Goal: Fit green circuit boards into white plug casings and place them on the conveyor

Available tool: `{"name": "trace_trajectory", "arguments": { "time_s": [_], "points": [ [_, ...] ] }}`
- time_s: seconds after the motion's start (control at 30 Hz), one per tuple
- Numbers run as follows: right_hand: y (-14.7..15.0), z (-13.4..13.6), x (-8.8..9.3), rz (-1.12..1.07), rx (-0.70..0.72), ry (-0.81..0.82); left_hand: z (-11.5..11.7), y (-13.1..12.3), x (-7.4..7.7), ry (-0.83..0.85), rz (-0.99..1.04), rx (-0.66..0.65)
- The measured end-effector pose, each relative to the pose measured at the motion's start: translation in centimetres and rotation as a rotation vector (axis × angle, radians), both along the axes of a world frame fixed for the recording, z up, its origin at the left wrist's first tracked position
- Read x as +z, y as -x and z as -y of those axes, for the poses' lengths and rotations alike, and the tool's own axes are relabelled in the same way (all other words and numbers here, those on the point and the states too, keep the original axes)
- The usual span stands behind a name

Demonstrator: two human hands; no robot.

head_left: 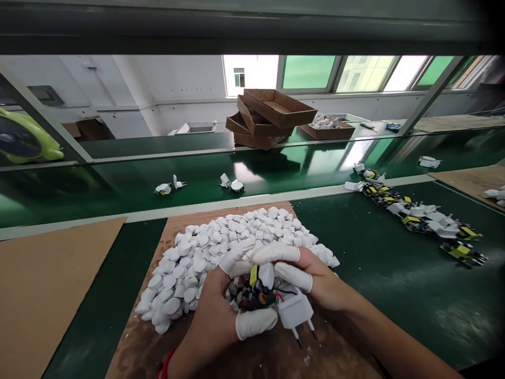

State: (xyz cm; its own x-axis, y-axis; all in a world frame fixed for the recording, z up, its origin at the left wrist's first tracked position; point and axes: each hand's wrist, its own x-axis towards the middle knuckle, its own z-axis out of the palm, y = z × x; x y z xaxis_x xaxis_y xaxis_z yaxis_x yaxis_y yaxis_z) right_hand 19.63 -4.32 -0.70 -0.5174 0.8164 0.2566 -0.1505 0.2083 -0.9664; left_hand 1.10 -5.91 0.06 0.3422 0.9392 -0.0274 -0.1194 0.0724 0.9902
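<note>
A circuit board (pixel 258 301) with a yellow-wrapped transformer, a copper coil and dark parts is held low over a brown board. My left hand (pixel 224 302) is closed round its left side, thumb at the near edge and fingers at the far edge. From the right, my right hand (pixel 298 266) is closed too, its fingertips gripping a small white plastic piece (pixel 266 276) against the circuit board. Red and black wires run to a white two-pin plug (pixel 295 310) hanging at the right. White finger cots cover several fingertips. Just beyond lies a heap of white plastic caps (pixel 205 247).
The caps rest on a brown board (pixel 134 331) on the green bench. More circuit boards with plugs (pixel 418 213) lie at right. Across a pale rail, a green conveyor (pixel 197 168) carries two small assemblies. Stacked brown trays (pixel 272 116) stand behind; cardboard (pixel 55 279) lies left.
</note>
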Motion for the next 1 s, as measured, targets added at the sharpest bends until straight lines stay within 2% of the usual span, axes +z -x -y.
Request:
{"name": "trace_trajectory", "arguments": {
  "time_s": [0.17,0.3,0.37,0.47,0.63,0.83,1.0],
  "points": [
    [-0.4,0.3,0.7,-0.064,0.14,-0.121,0.3,0.4,-0.8,0.089,0.121,-0.135],
    [-0.5,0.6,0.5,-0.078,0.187,-0.002,0.1,0.5,-1.5,0.158,0.243,-0.225],
    [-0.5,0.7,0.3,-0.08,0.203,0.053,-0.1,0.5,-1.5,0.165,0.284,-0.23],
    [-0.3,0.5,0.1,-0.002,0.183,0.006,-0.1,0.4,-1.3,0.144,0.259,-0.163],
    [-0.1,0.3,-0.1,0.064,-0.049,-0.092,0.3,0.3,-0.8,0.201,0.122,-0.079],
    [-0.1,-0.7,-1.3,-0.11,-0.422,0.05,-0.2,0.3,-0.6,0.197,0.112,-0.062],
    [-0.4,-1.7,-1.0,-0.273,-0.728,0.177,-0.7,0.5,-0.1,0.195,0.119,-0.002]
  ]
}}
